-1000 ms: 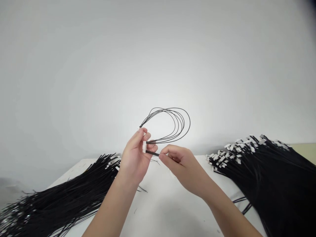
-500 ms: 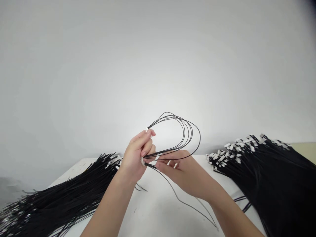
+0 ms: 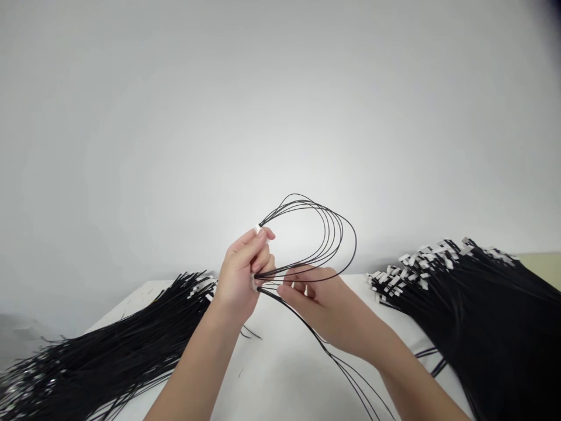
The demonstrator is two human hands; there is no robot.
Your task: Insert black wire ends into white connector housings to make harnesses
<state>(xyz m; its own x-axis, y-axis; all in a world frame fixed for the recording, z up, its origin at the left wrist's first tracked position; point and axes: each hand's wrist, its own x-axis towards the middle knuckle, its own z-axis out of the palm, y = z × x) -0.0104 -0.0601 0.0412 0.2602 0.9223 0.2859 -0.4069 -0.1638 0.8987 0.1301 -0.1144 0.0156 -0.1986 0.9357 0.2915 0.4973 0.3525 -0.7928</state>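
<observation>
My left hand (image 3: 240, 276) is raised above the white table (image 3: 280, 362) and pinches a bundle of thin black wires (image 3: 326, 234) that loops up and to the right. A small white connector (image 3: 258, 228) shows at its fingertips. My right hand (image 3: 315, 301) is beside it, fingers curled round the lower strands of the same bundle. Several black strands trail from the hands down to the lower right across the table.
A large heap of black wires with white connectors (image 3: 464, 304) lies on the right of the table. Another long heap of black wires (image 3: 109, 351) lies on the left. A plain pale wall stands behind the table.
The wire loop has opened wider to the right. Loose strands now hang from my hands down towards the lower right. My right hand has shifted from pinching a wire end to holding the strands.
</observation>
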